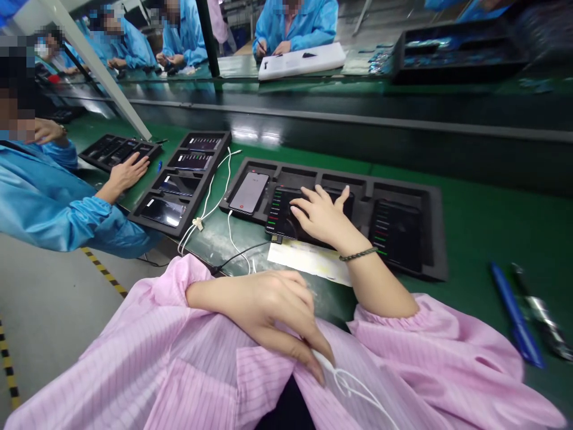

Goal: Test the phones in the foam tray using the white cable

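My right hand [324, 218] is spread over a dark phone [281, 209] with lines of coloured text on its screen, its fingertips at the glass. That phone lies across the black foam tray [434, 233], and a dark cable plug meets its lower edge. In the tray's left slot, a phone with a light grey screen [249, 192] has a white cable at its bottom end. Another dark phone with coloured text [397, 234] rests in the right slot. My left hand [277, 307] is low in front of my pink smock, thumb and fingers closed on a thin white cable [347, 382].
A second foam tray [181, 224] with several phones stands left, with white cables [203, 209] beside it. A printed paper strip [308, 261] lies under my right wrist. A blue pen [514, 313] and a silver-black pen [539, 310] lie right. A co-worker's hand [128, 177] is at left.
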`<state>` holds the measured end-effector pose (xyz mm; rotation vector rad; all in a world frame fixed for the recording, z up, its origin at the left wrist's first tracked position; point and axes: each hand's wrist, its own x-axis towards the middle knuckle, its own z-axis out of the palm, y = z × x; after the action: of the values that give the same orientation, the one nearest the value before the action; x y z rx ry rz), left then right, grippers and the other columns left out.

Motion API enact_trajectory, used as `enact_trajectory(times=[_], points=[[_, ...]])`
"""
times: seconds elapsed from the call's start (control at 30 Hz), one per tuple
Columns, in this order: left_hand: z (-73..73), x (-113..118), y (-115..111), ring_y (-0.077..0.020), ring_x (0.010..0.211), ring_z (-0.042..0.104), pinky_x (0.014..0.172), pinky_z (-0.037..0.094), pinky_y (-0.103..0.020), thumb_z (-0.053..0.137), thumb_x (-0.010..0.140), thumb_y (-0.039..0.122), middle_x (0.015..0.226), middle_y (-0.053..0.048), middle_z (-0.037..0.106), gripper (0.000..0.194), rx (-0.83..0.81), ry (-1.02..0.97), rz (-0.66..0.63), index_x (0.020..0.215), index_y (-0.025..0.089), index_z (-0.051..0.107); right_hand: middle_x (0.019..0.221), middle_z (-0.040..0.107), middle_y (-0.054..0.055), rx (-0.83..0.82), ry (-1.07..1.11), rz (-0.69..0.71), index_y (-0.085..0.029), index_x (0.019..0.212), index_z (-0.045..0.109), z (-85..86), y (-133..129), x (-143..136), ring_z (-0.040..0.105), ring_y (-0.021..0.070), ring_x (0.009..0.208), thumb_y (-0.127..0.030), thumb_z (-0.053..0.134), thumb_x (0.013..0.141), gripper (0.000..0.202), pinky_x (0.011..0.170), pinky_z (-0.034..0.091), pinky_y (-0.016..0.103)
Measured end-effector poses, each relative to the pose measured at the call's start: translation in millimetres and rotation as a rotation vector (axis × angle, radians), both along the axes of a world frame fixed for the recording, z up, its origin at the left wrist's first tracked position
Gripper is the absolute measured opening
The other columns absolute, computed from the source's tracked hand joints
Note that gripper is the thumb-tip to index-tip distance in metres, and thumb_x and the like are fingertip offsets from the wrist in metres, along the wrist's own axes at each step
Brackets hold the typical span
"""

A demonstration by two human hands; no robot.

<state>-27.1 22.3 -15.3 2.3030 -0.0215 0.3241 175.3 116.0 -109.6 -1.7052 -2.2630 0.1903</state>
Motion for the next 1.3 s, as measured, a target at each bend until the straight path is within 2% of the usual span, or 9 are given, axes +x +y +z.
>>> enact_trajectory(times=[0.17,0.33,0.5,0.6,0.7,0.87,1.0,1.1,1.3], points=[[-1.3,5,5,-0.0104,0.082,0.069,0.084,0.048,-0.025,0.068,0.094,0.033,0.091,0.002,0.079,0.011,0.013,-0.043,-0.045,0.095,0.027,0.077,0.151,0.050,0.015,0.067,0.046,0.014,-0.022,0.121,0.068,1.7,-2,7,0.036,0.0442,0.144,-0.033,0.034,0.101,0.041,0.107,0.014,0.087],[-9.2,-12,0,-0.0196,0.091,0.069,0.085,0.052,-0.032,0.061,0.078,0.080,0.096,-0.002,0.078,0.051,0.172,-0.235,0.131,0.088,0.033,0.078,0.141,0.058,0.016,0.135,0.109,0.074,-0.021,0.109,0.071,8.2,-16,13,0.046,0.0405,0.135,-0.034,0.033,0.101,0.040,0.109,0.015,0.083],[-19.9,-59,9,-0.0216,0.074,0.065,0.075,0.054,-0.040,0.022,0.094,0.078,0.070,-0.006,0.070,0.074,0.242,-0.382,0.804,0.079,0.030,0.075,0.094,0.069,0.010,0.218,0.068,0.334,-0.021,0.099,0.073,7.6,-45,-2,0.062,0.0259,0.089,-0.053,0.045,0.100,0.042,0.114,0.033,0.059],[-26.6,-63,29,-0.0178,0.074,0.066,0.076,0.054,-0.035,0.033,0.104,0.055,0.076,-0.005,0.073,0.056,0.232,-0.297,1.138,0.084,0.021,0.073,0.097,0.068,0.011,0.269,-0.028,0.261,-0.020,0.112,0.072,3.2,-58,-12,0.059,0.0293,0.091,-0.063,0.050,0.096,0.051,0.117,0.024,0.064],[-37.8,-46,45,-0.0178,0.082,0.069,0.079,0.052,-0.032,0.049,0.103,0.041,0.086,-0.005,0.076,0.037,0.254,0.071,1.108,0.090,0.017,0.075,0.117,0.065,0.017,0.276,-0.038,0.151,-0.017,0.130,0.062,1.1,-61,-13,0.055,0.0373,0.109,-0.074,0.051,0.090,0.071,0.117,0.010,0.073],[-54.2,-11,51,-0.0254,0.089,0.072,0.075,0.048,-0.035,0.057,0.099,0.045,0.091,-0.009,0.077,0.036,0.357,0.576,0.886,0.092,0.015,0.076,0.143,0.053,0.022,0.092,0.037,0.081,-0.018,0.149,0.042,5.7,-29,7,0.039,0.0483,0.135,-0.084,0.049,0.082,0.094,0.110,0.001,0.085],[-58.1,1,50,-0.0268,0.091,0.073,0.074,0.043,-0.036,0.058,0.099,0.043,0.091,-0.011,0.078,0.036,0.392,0.597,0.862,0.089,0.014,0.076,0.146,0.053,0.021,-0.103,0.046,0.014,-0.017,0.140,0.052,9.8,29,19,0.034,0.0501,0.142,-0.078,0.045,0.087,0.080,0.111,0.002,0.085],[-59.6,4,50,-0.0262,0.090,0.072,0.072,0.039,-0.036,0.057,0.100,0.041,0.090,-0.011,0.078,0.036,0.388,0.590,0.878,0.086,0.014,0.076,0.130,0.065,0.020,-0.148,0.040,0.021,-0.016,0.131,0.057,9.8,66,16,0.048,0.0458,0.133,-0.072,0.040,0.092,0.071,0.113,-0.001,0.082],[-67.3,10,48,-0.0251,0.091,0.071,0.078,0.036,-0.039,0.058,0.100,0.037,0.094,-0.009,0.079,0.030,0.272,0.616,0.966,0.089,0.015,0.076,0.101,0.074,0.015,-0.163,-0.018,0.058,-0.011,0.123,0.060,6.7,77,9,0.068,0.0360,0.105,-0.057,0.034,0.098,0.058,0.117,0.002,0.076]])
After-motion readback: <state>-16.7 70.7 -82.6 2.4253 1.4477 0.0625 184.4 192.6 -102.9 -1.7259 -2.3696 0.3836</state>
